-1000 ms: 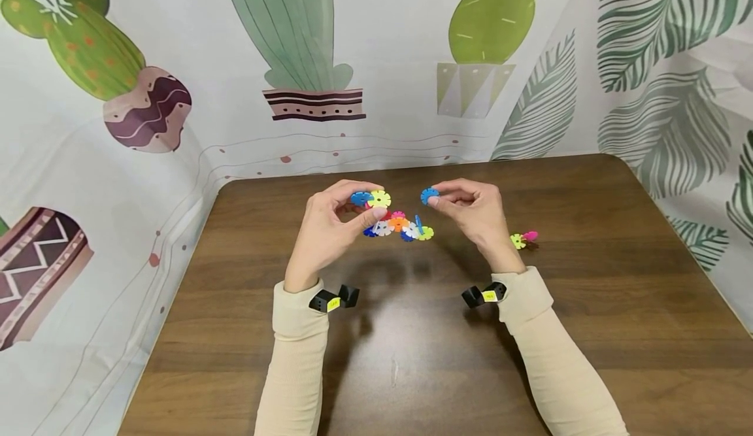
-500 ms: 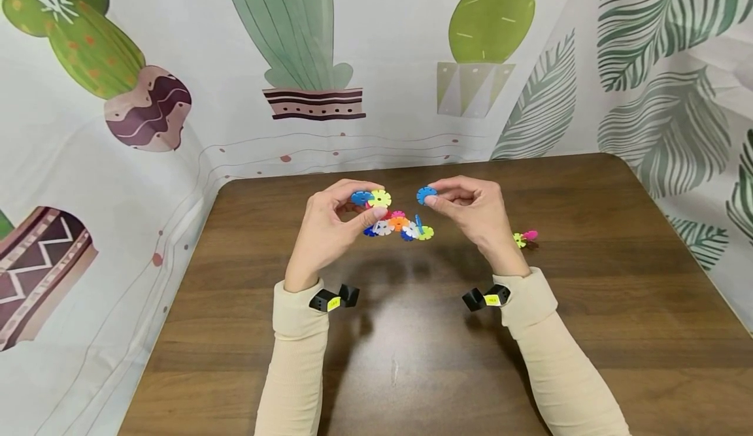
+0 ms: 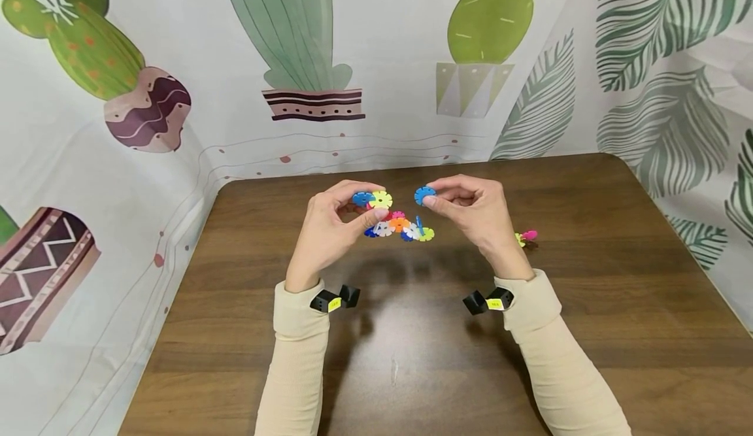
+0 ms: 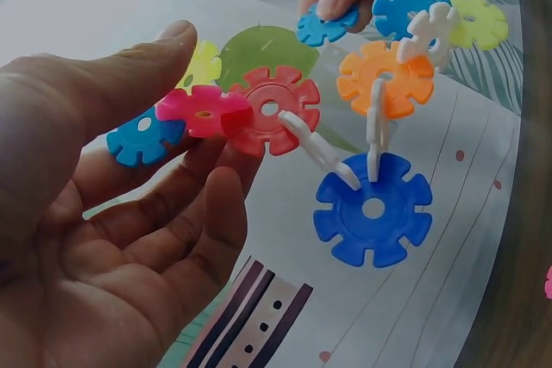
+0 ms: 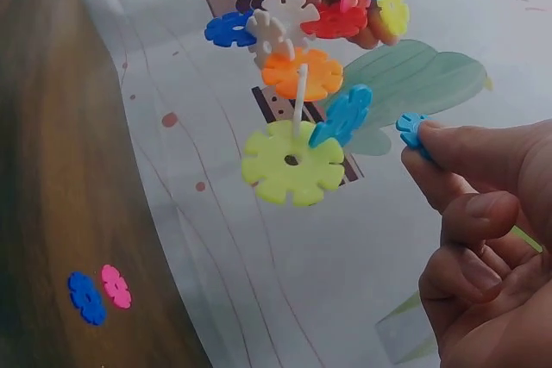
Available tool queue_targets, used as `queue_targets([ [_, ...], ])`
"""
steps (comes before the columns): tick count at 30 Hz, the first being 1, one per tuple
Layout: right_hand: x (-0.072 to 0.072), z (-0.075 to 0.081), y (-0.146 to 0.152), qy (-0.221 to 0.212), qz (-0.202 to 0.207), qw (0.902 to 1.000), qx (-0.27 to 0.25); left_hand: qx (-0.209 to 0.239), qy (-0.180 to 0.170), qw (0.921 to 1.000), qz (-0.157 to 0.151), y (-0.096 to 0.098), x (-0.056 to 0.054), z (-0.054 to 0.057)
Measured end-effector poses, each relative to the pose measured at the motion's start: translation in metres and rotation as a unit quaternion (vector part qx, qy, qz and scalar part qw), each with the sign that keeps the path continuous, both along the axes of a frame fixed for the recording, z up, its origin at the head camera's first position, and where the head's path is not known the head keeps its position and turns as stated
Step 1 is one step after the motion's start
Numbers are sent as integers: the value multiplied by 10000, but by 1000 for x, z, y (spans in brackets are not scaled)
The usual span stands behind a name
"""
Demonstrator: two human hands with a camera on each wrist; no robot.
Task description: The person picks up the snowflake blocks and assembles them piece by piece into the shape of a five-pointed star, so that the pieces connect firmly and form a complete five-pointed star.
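My left hand (image 3: 329, 230) pinches one end of a chain of interlocked notched plastic discs, held above the table. The left wrist view shows a pink disc (image 4: 203, 112) by its thumb, joined to a red disc (image 4: 274, 110). White discs link the red one to a dark blue disc (image 4: 373, 230) and an orange disc (image 4: 385, 80). At the chain's far end are a light blue disc (image 5: 343, 116) and a yellow-green disc (image 5: 293, 174). My right hand (image 3: 475, 212) pinches a separate blue disc (image 3: 423, 195) between thumb and fingers, apart from the chain.
On the brown wooden table (image 3: 400, 344), a yellow-green disc (image 3: 520, 238) and a pink disc (image 3: 530, 234) lie beyond the right wrist. Behind the table hangs a cactus-print cloth (image 3: 400, 44). Each cuff carries a small black camera (image 3: 325, 301).
My right hand has shifted slightly left with its blue disc, narrowing the distance to the chain. The left hand and the chain stay almost still.
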State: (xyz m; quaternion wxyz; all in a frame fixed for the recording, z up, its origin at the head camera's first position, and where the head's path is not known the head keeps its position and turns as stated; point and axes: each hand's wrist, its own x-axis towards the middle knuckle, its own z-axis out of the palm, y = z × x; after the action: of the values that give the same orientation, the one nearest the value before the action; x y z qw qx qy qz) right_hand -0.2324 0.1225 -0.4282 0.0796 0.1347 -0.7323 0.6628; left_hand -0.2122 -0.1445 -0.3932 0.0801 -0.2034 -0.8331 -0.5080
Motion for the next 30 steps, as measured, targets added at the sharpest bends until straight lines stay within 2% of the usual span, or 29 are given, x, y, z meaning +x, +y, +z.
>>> queue_targets([
  [19,13,16,-4,34,161,9999,28,157,-41,9998,-117,4,1,0],
  [30,16,17,-7,119,337,9993,59,110,57,9997,-206,7,1,-1],
])
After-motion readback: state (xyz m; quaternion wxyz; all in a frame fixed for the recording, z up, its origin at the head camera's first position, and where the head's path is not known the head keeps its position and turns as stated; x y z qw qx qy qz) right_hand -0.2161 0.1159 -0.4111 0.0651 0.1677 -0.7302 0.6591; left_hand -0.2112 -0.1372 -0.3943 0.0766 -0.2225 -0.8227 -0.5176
